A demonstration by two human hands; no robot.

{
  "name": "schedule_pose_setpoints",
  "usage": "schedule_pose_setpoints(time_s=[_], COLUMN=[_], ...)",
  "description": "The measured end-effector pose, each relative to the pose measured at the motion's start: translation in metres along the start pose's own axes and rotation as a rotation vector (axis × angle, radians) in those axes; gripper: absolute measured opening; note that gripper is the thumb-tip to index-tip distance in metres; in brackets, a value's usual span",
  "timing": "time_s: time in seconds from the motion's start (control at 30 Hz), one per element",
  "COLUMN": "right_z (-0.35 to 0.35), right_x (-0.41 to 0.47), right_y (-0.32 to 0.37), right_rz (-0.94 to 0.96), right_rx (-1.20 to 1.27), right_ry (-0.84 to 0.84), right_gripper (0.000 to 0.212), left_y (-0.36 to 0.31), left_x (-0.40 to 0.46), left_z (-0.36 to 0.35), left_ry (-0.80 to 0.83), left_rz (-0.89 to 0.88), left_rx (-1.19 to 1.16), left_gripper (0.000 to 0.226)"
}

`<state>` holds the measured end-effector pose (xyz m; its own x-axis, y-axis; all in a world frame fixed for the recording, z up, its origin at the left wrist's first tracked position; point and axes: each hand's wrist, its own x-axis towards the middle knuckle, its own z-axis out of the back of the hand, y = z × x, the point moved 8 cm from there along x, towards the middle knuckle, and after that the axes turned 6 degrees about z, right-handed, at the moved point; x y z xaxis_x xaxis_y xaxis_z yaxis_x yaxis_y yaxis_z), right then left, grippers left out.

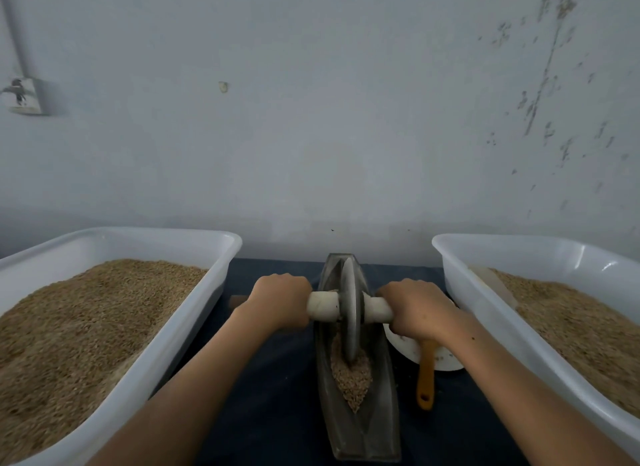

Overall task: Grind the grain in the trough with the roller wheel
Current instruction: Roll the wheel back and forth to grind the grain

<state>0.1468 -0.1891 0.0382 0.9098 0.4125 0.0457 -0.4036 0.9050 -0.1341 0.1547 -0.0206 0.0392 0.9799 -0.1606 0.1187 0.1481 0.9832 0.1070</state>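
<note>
Fingers of both hands are curled tight around the white handle bar [323, 305] of the roller wheel. One end is in the left hand [281, 301], the other end is in the right hand [417, 309], and the backs of both hands face up. Between the hands the grey roller wheel [349, 313] stands on its edge inside the long dark trough [360, 427]. That trough lies in the middle of the table with the dark cloth [277, 379], running from the near edge to the far edge by the wall. Its bottom holds a small pile of brown grain [351, 379], and the wheel's lower rim touches this pile. At the left edge stands a big white tub [166, 347] full of grain. At the right edge stands another white tub [485, 302] with grain. Just right of the trough sits a white bowl [446, 360] with an orange-handled tool [426, 379] resting in it, partly hidden under the right wrist.
</note>
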Motion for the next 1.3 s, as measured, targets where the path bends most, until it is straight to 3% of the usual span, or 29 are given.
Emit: schedule_pose_setpoints(time_s=[0.1, 0.2, 0.33, 0.53, 0.67, 0.8, 0.9, 1.0, 1.2, 1.3], right_z=[0.004, 0.004, 0.002, -0.005, -0.004, 0.003, 0.007, 0.008, -0.003, -0.005], right_x=[0.001, 0.001, 0.001, -0.003, -0.001, 0.000, -0.001, -0.002, -0.006, -0.006], right_y=[-0.003, -0.004, -0.004, 0.002, 0.000, -0.002, -0.001, 0.000, 0.001, 0.001], right_rz=[-0.035, -0.044, -0.026, 0.034, 0.009, -0.052, -0.065, -0.050, 0.017, 0.014], right_rx=[-0.022, -0.032, -0.012, 0.012, 0.018, -0.005, -0.009, -0.003, 0.047, 0.058], right_ry=[-0.202, -0.299, -0.194, 0.097, 0.060, -0.117, -0.220, -0.185, 0.112, 0.124], right_gripper=[0.018, 0.021, 0.022, 0.031, 0.029, 0.017, 0.020, 0.017, 0.033, 0.035], left_y=[-0.003, -0.005, -0.006, -0.002, -0.003, -0.005, -0.004, -0.005, -0.004, -0.005], left_x=[-0.002, -0.004, -0.003, -0.005, -0.004, -0.004, -0.005, -0.006, -0.005, -0.005], left_z=[0.010, 0.013, 0.011, -0.005, 0.002, 0.011, 0.015, 0.013, -0.001, -0.001], left_ry=[-0.200, -0.290, -0.204, 0.118, -0.001, -0.197, -0.271, -0.224, 0.046, 0.041], left_rz=[0.044, 0.070, 0.027, -0.022, 0.001, 0.033, 0.037, 0.009, -0.024, -0.021], left_rx=[0.009, 0.005, 0.038, -0.023, 0.025, 0.034, 0.007, -0.003, 0.027, 0.026], left_gripper=[0.025, 0.023, 0.026, 0.036, 0.030, 0.024, 0.023, 0.027, 0.035, 0.035])
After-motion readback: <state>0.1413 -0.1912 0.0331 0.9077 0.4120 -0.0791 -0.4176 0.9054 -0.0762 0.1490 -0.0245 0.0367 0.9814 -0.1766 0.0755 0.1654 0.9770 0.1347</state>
